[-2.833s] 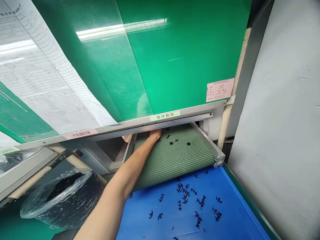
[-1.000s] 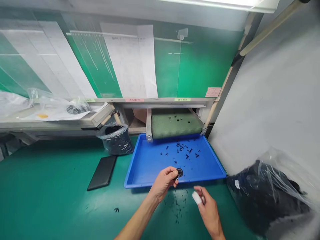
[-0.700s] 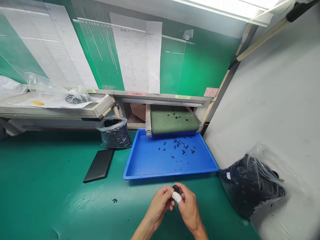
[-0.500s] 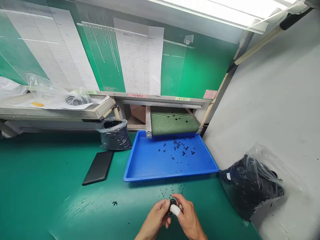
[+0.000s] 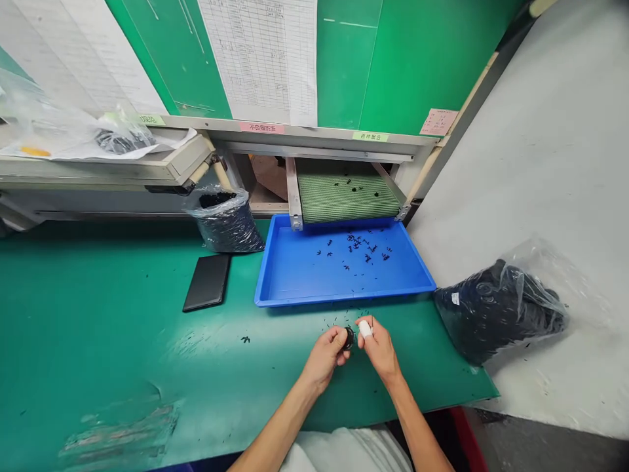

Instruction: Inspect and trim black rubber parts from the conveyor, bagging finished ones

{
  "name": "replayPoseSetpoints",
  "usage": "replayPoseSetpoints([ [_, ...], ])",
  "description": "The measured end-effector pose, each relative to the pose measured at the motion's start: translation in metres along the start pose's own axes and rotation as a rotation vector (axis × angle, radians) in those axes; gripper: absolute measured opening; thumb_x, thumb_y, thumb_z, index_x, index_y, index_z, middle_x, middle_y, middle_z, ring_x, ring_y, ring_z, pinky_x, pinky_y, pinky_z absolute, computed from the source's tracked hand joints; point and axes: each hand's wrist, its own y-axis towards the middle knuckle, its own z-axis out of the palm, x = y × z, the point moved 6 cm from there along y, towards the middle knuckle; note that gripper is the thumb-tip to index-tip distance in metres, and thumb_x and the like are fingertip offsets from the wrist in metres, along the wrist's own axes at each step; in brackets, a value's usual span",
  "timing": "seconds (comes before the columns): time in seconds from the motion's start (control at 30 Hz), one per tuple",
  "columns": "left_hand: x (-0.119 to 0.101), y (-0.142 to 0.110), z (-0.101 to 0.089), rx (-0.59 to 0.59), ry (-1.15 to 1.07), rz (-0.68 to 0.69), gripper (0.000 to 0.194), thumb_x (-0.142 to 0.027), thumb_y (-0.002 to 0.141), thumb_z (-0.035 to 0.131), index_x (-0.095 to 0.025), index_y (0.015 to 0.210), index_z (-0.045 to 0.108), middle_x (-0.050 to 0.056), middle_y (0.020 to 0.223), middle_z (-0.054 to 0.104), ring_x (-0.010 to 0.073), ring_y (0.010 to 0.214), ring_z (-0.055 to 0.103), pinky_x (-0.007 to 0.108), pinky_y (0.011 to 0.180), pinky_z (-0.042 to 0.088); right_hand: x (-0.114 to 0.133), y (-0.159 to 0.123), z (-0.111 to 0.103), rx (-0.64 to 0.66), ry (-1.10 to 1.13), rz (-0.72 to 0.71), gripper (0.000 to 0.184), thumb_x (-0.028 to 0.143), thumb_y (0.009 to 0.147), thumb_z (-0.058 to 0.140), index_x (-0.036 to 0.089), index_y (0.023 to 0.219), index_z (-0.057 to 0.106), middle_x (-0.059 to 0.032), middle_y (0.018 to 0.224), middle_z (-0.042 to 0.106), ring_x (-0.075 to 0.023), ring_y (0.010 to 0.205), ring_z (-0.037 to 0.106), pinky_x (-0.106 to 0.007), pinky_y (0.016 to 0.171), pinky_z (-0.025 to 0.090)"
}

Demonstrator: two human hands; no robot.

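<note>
My left hand point(image 5: 327, 354) pinches a small black ring-shaped part point(image 5: 348, 338) between thumb and fingers. Just to its right is my right hand point(image 5: 379, 347), apart from the ring, with its fingers curled together. White tape or a cover point(image 5: 365, 328) wraps one of its digits. A thin dark sliver seems to stick up at the right fingertips, too small to name. Small black scraps point(image 5: 339, 322) lie on the green tabletop beyond my hands. One larger branched black piece point(image 5: 246, 339) rests to the left.
A blue tray point(image 5: 344, 298) holding black bits sits under the end of a green conveyor belt point(image 5: 351, 206). Bags of black parts stand left point(image 5: 228, 226) and right point(image 5: 496, 314). A flat black case point(image 5: 206, 282) lies left of the tray. A wall point(image 5: 531, 177) bounds the right.
My right hand has drawn away from the black ring, leaving it in my left hand alone. The camera has tilted down, so my forearms and the table's front edge now show.
</note>
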Motion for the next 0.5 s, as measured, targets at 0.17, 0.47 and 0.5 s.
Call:
replayPoseSetpoints([
  [0.17, 0.009, 0.013, -0.011, -0.106, -0.34, -0.1, 0.037, -0.036, 0.058, 0.083, -0.013, 0.07, 0.056, -0.001, 0.06, 0.056, 0.0053, 0.051, 0.048, 0.014, 0.041, 0.03, 0.005, -0.004, -0.001, 0.048, -0.128, -0.106, 0.02, 0.021, 0.081, 0.045, 0.021, 0.093, 0.061, 0.0012, 0.077, 0.06, -0.0107, 0.058, 0.045, -0.023, 0.056, 0.036],
  [0.47, 0.025, 0.015, -0.013, -0.111, -0.356, -0.169, 0.024, -0.022, 0.07, 0.076, -0.011, 0.087, 0.064, 0.001, 0.066, 0.061, 0.0041, 0.049, 0.052, 0.014, 0.047, 0.044, 0.003, -0.004, 0.007, 0.078, -0.064, -0.154, 0.023, 0.015, 0.077, 0.049, 0.021, 0.09, 0.066, 0.0004, 0.077, 0.058, -0.0109, 0.059, 0.044, -0.024, 0.056, 0.036],
  [0.5, 0.025, 0.015, -0.012, -0.099, -0.342, -0.176, 0.022, -0.022, 0.071, 0.075, -0.011, 0.087, 0.064, 0.0, 0.066, 0.061, 0.0039, 0.049, 0.052, 0.014, 0.047, 0.044, 0.003, -0.005, 0.007, 0.09, -0.063, -0.165, 0.022, 0.014, 0.077, 0.049, 0.022, 0.09, 0.066, 0.0004, 0.078, 0.057, -0.0112, 0.061, 0.046, -0.024, 0.057, 0.037],
])
